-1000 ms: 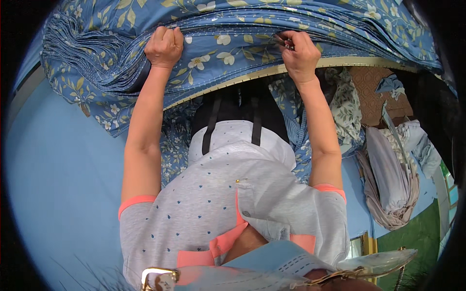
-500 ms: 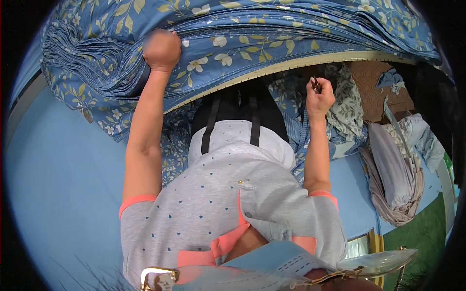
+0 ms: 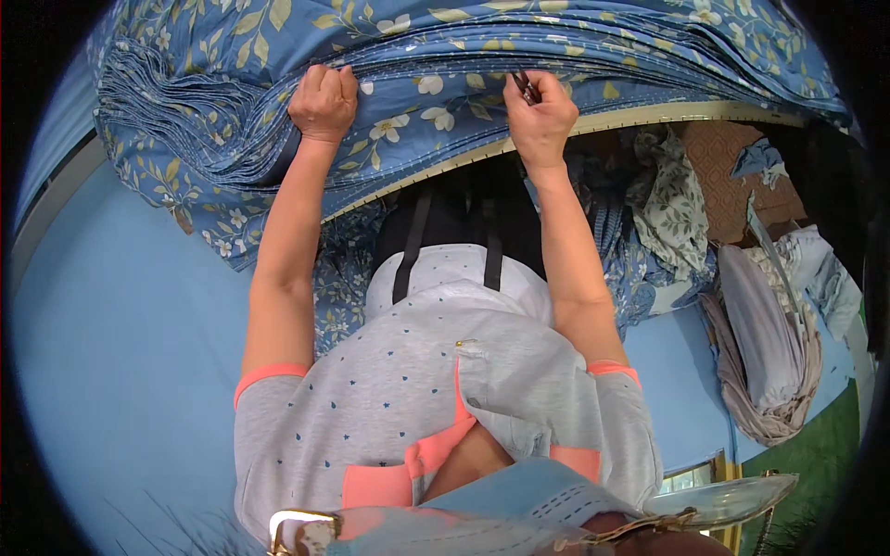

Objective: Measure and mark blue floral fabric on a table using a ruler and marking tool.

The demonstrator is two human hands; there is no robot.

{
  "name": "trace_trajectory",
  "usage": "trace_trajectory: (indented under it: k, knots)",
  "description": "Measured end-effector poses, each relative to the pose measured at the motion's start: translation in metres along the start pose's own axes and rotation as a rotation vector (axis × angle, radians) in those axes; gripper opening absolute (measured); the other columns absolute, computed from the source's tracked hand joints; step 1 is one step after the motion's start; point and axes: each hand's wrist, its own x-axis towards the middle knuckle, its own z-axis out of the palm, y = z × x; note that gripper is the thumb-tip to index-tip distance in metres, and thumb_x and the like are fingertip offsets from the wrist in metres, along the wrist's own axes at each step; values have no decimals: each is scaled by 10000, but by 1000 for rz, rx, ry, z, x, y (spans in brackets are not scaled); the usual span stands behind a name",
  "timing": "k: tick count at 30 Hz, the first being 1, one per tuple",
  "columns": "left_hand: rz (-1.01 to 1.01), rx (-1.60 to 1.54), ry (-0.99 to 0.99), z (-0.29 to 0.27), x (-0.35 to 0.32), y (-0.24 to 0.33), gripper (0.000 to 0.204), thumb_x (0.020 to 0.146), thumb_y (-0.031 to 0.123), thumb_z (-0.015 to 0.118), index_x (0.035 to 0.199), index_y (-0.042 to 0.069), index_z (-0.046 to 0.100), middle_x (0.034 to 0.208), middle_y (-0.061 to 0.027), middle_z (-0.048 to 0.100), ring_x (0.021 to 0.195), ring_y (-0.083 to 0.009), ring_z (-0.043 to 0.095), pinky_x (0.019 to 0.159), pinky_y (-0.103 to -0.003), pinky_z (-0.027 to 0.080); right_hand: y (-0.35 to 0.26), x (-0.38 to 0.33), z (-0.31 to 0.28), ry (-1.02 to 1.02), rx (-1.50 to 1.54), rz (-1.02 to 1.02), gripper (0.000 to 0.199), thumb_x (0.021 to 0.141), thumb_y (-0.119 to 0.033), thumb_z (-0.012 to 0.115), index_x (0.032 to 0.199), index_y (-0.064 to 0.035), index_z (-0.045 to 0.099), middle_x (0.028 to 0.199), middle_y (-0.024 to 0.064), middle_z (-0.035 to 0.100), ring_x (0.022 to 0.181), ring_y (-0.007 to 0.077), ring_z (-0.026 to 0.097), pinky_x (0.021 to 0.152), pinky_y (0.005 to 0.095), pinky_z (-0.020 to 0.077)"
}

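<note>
My left hand [image 3: 324, 104] is closed on the folded edges of a blue floral fabric [image 3: 408, 100] with white flowers and yellow-green leaves. Many layers of it lie stacked, their hemmed edges running across the table in a curved band. Over the same band, to the right, is my right hand [image 3: 540, 116], its fingers curled around small dark thread snips [image 3: 526, 89]. The snips' tips reach the layered edges; whether they touch a thread cannot be made out.
A cream strip with ruler-like marks [image 3: 640, 113] runs along the table's front edge, just before my body. Floral cloth hangs below it. To the right lie a pale leaf-print cloth [image 3: 675, 208], a brown patterned board [image 3: 728, 171] and a grey cloth bundle [image 3: 765, 324].
My right hand has moved left and forward with the snips, from beside the table edge up onto the fabric layers. My left hand stays on the fabric, shifted only slightly in view.
</note>
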Motion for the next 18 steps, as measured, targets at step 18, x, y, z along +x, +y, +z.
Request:
trace_trajectory:
  k: [18]
  knots:
    - [758,-605,-55,32,84,118,187,738,202,780,892,136,697,924,-5,661,712,-181,627,595,-299,471,14,1,-41,-220,670,360,55,894,-56,718,888,-45,664,750,-77,559,633,6,424,556,191,313]
